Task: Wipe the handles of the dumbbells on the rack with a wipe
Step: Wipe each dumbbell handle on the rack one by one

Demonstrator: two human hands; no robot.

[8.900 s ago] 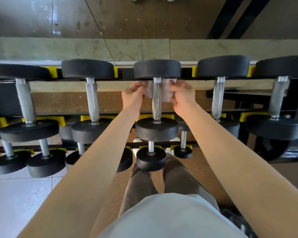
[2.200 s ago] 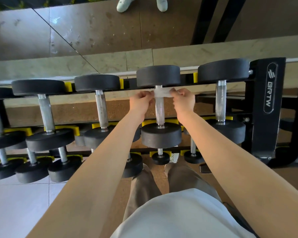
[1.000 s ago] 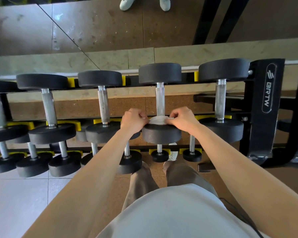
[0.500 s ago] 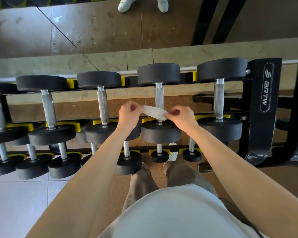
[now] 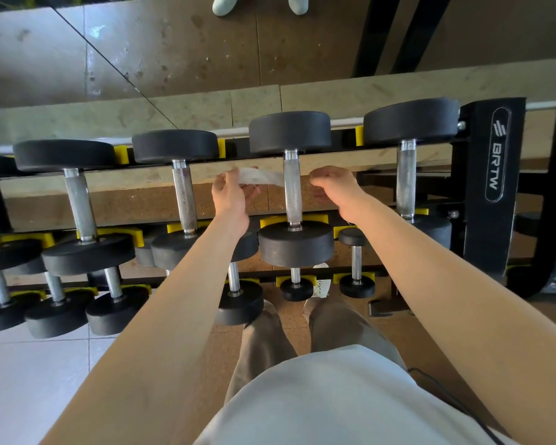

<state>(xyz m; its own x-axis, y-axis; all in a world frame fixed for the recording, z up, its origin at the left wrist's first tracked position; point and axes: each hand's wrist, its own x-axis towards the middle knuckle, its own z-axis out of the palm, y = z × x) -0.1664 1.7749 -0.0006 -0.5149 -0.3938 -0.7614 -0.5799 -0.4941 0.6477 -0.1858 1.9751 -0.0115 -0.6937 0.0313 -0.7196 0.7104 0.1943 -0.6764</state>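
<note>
The black dumbbell rack (image 5: 494,200) holds rows of black-headed dumbbells with knurled steel handles. My left hand (image 5: 230,200) pinches a white wipe (image 5: 260,177), which stretches right as far as the handle (image 5: 292,191) of the second dumbbell from the right on the top row. My right hand (image 5: 336,189) hovers just right of that handle with its fingers curled. No wipe shows in it. Neighbouring handles stand at the left (image 5: 184,194) and right (image 5: 406,181).
Lower rows carry smaller dumbbells (image 5: 297,285) on yellow cradles (image 5: 316,220). A mirror wall (image 5: 174,53) rises behind the rack and reflects a person's shoes. The rack's end post with its logo stands at the right. My legs are close to the rack's front.
Both hands slid the wipe from the far end of the handle to the near end, then lifted it. Now only my left hand holds it, beside the middle of the handle.
</note>
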